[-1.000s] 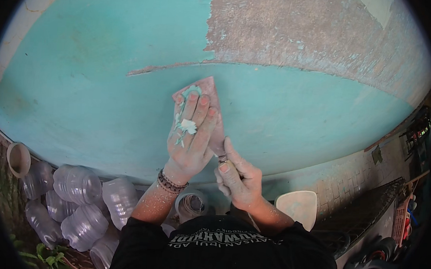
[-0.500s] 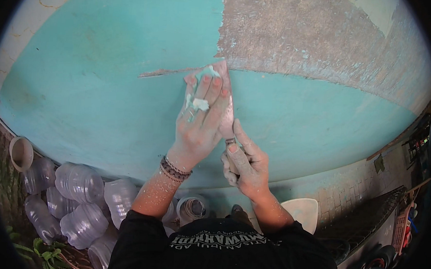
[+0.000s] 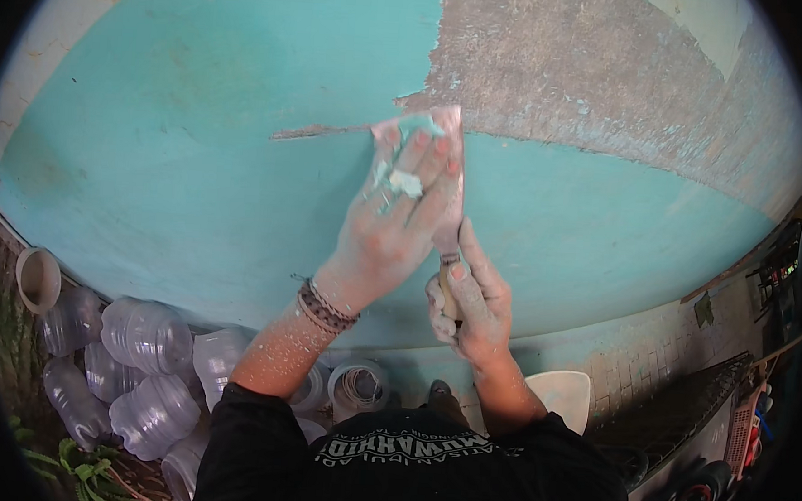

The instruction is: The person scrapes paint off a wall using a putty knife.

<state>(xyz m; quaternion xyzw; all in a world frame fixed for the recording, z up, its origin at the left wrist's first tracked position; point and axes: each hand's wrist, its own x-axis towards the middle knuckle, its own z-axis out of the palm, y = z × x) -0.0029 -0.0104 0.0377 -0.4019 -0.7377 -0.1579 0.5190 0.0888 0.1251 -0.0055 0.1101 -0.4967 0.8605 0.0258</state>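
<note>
turq wall [image 3: 195, 203] w/ bare patch [image 3: 538, 67], plastic jugs [image 3: 147, 335] btm left.

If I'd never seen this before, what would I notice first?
Probably the big turquoise wall, with a rough grey-brown patch at its upper right. In the middle, the left hand lies on a scraper while the right hand grips its handle. See-through plastic bottles are heaped at lower left.

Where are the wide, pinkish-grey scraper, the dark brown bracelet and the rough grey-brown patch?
Wide, pinkish-grey scraper [image 3: 449, 228]: head view, blade near the handle.
Dark brown bracelet [image 3: 326, 312]: head view, middle of band.
Rough grey-brown patch [image 3: 556, 64]: head view, its bare middle.
</note>
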